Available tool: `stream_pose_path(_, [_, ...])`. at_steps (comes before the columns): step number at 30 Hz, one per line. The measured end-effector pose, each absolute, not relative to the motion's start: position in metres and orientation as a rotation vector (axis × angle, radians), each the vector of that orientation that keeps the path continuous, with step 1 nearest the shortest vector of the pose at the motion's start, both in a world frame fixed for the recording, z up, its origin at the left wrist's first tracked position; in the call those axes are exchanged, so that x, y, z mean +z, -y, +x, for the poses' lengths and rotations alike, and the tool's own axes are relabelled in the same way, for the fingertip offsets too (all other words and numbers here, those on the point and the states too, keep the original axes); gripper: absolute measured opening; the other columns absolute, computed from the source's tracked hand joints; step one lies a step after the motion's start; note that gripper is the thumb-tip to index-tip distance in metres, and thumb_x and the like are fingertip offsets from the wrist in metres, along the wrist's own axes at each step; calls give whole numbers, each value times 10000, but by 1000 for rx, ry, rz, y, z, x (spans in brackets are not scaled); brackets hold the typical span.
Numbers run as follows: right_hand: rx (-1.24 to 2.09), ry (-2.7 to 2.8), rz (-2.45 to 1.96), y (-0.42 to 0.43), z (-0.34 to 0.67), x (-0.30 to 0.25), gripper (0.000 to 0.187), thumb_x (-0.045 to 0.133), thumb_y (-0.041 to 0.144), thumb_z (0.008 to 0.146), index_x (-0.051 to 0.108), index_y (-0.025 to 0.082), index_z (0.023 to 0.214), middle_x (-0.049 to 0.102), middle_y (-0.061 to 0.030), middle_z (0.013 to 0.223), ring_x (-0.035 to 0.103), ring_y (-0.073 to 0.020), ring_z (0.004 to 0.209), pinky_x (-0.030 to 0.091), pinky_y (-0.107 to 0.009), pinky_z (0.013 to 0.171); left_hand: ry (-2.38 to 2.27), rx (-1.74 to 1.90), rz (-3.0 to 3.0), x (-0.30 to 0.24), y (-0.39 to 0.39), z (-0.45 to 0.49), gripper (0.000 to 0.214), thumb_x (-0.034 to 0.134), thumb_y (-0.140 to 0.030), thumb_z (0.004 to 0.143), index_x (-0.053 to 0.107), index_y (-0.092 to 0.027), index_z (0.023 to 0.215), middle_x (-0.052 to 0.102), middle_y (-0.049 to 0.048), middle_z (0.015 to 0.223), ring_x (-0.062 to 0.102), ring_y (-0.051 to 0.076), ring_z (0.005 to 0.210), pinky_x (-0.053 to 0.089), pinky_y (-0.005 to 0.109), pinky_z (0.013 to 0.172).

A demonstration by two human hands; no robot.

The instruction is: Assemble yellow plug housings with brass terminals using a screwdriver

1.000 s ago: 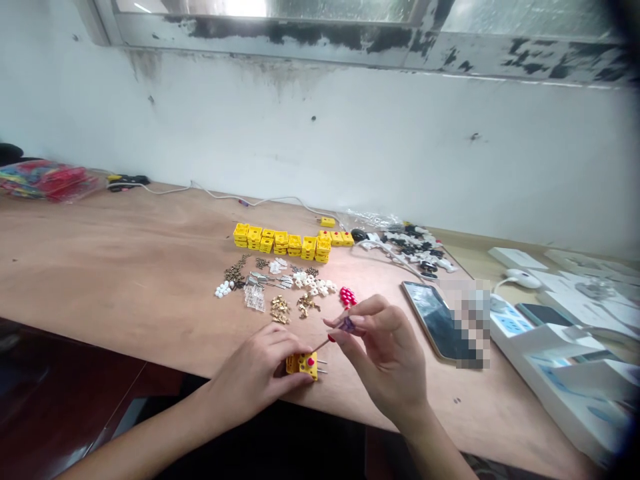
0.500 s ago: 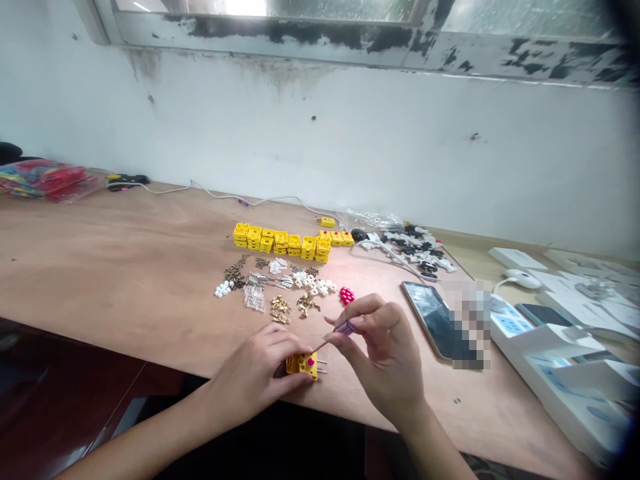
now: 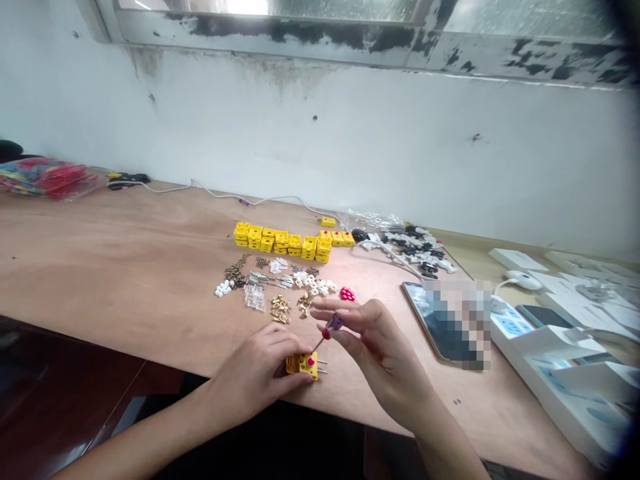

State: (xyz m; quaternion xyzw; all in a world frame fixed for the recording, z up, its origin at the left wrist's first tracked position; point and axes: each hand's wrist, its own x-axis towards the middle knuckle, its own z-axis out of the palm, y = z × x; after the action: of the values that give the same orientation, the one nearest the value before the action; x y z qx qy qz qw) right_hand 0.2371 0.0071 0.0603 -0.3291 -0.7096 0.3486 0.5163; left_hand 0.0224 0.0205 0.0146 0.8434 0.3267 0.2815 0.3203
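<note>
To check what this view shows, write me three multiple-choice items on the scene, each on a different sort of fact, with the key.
1. Where is the yellow connector block? A: in the left hand; B: in the yellow row; C: on the phone.
2. How many metal pins stick out of it? A: one; B: two; C: four.
3. How is the screwdriver in the right hand held? A: flat on the table; B: tilted, tip toward the block; C: upright, tip up.

1 A: the hand wraps it.
2 B: two show on its right side.
3 B: it slants down to the block.

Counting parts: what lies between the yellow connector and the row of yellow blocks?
In the head view, brass clips and small white pieces lie between the connector and blocks.
</note>
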Motion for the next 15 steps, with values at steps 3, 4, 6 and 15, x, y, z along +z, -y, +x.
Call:
stream_pose_path(3, [808,1647,-816,-8,237,60,193,616,114,949,600,290,1025,679,-17,995,742,-164,937,673,-293,755,-848,744,2225,14,-20,22,244,717,-343,958,685,-230,1171,739,34,1113,617,227,1091,496,368,948])
stream_pose_path(4, [774,1611,-816,-8,236,59,207,669,109,912,592,286,986,650,0,946,734,-151,864,670,-274,711,-843,747,2229,14,-20,22,255,711,-344,962,682,-233,1190,738,37,1126,615,229,1096,496,370,951])
stream_pose_path(6, [721,1577,-807,-8,236,56,270,725,95,865,575,295,970,613,20,929,714,-138,820,665,-271,687,-837,751,2227,15,-20,23,259,706,-340,966,681,-240,1203,736,35,1138,614,228,1099,496,370,954])
stream_pose_path(15, [800,1603,-780,-7,233,53,270,662,63,904,594,305,1005,648,13,952,742,-153,888,668,-291,748,-841,760,2225,14,-21,23,249,712,-347,960,686,-236,1181,737,36,1127,617,229,1098,496,370,955])
